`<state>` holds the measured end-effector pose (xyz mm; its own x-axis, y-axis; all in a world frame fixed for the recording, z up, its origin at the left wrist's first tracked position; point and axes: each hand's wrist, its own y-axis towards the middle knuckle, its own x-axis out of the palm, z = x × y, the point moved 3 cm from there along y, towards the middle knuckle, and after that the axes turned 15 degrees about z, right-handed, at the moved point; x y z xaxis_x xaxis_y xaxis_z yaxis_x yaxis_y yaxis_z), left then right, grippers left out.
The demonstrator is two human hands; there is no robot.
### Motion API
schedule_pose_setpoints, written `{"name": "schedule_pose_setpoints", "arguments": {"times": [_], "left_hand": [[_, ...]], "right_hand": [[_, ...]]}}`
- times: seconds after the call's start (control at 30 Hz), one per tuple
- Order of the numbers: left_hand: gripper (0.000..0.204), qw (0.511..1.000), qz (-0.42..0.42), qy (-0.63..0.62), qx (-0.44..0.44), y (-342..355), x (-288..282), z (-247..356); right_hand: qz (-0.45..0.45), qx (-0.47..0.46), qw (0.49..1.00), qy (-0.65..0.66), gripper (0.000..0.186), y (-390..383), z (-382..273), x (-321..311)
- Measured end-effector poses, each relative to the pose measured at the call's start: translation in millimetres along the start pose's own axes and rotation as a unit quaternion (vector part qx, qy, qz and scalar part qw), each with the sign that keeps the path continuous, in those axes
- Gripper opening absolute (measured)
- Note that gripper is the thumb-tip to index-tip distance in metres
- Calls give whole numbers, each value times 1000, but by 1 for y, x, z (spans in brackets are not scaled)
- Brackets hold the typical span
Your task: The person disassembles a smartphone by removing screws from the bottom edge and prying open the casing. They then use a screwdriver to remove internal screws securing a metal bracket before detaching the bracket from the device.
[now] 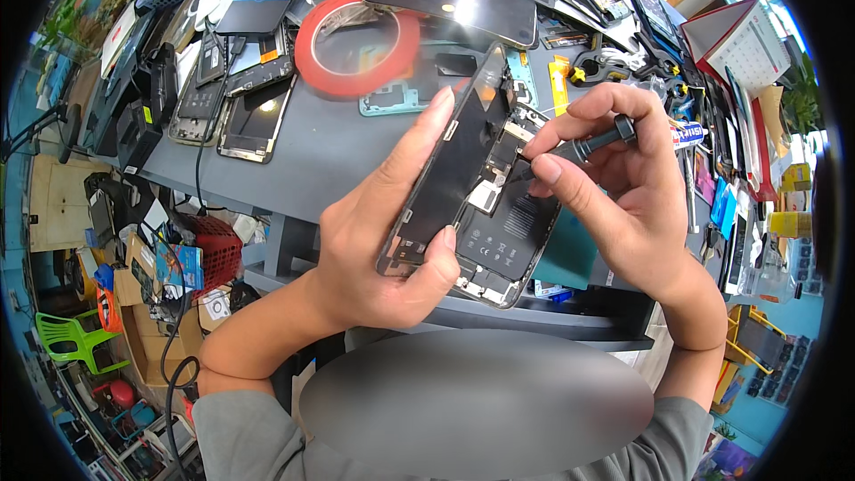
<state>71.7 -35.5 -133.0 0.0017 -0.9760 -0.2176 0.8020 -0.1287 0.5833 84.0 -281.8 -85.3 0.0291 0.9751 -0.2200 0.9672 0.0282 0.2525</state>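
Observation:
An opened smartphone (pixel 512 230) is tilted up in front of me, with its battery and metal-covered inner parts showing. Its display panel (pixel 442 205) stands folded open along the left side. My left hand (pixel 370 223) grips that panel at its edge, thumb on the near end and fingers behind. Between the thumb and fingers of my right hand (pixel 637 191) is a dark screwdriver (pixel 598 141). It points down and left at the phone's inner parts; the exact spot where its tip rests is hard to make out.
Behind the phone lie a roll of red tape (pixel 313 58), a dark phone screen (pixel 454 2) and a pale teal phone frame (pixel 392 100). Disassembled phones (pixel 254 120) sit at the left of the grey table (pixel 294 180). Clamps (pixel 614 62) and a desk calendar (pixel 746 49) crowd the right.

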Motion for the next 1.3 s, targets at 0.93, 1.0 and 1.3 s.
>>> {"name": "schedule_pose_setpoints", "arguments": {"times": [0.93,1.0,1.3], "left_hand": [[86,999,30,-17,28,-2,3,-5],[86,1000,15,-9,22,-2,2,-6],[88,999,-5,7,49,0,0,-6]], "right_hand": [[-112,-305,873,-363,42,12,-49,23],[-117,-286,884,-350,43,15,-49,23],[-80,-196,931,-296,40,5,-58,14]]}}
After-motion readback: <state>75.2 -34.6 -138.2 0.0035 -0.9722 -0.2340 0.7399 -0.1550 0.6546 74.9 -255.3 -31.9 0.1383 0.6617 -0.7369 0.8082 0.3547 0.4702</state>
